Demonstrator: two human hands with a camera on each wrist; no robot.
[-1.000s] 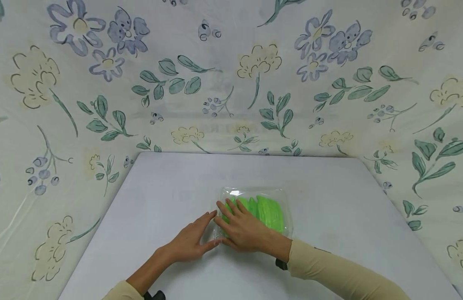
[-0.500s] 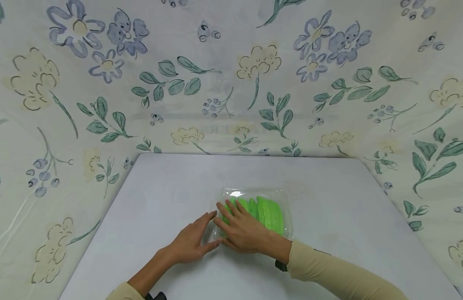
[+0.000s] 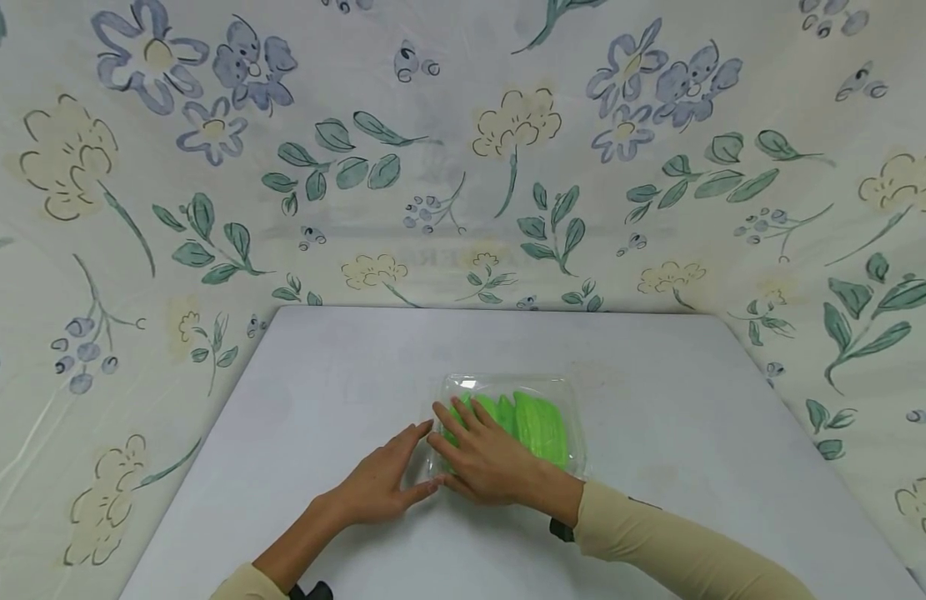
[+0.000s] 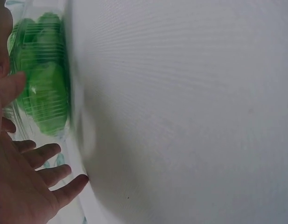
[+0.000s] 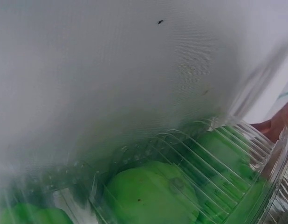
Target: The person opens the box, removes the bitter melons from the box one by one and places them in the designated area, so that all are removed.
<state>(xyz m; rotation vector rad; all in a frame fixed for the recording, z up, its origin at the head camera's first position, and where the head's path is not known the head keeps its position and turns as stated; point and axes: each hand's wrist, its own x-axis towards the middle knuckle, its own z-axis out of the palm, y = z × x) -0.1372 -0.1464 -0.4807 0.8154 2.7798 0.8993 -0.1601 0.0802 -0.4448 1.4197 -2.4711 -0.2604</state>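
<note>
A clear plastic clamshell box (image 3: 577,408) with bright green, rounded pieces (image 3: 539,427) inside lies on the white table. Their exact kind is hard to tell; in the right wrist view one looks like a round green fruit (image 5: 151,193) behind the ribbed plastic. My right hand (image 3: 491,460) rests on the left part of the box lid with its fingers spread, covering some of the green pieces. At the box's left edge is my left hand (image 3: 378,482), thumb and fingers extended, fingertips at or very close to the edge. The left wrist view shows the extended fingers (image 4: 72,190).
The white table (image 3: 695,433) extends around the box on all sides. Behind it and at both sides hangs a floral-patterned sheet (image 3: 463,167). A dark wrist device (image 3: 562,529) shows under the right wrist.
</note>
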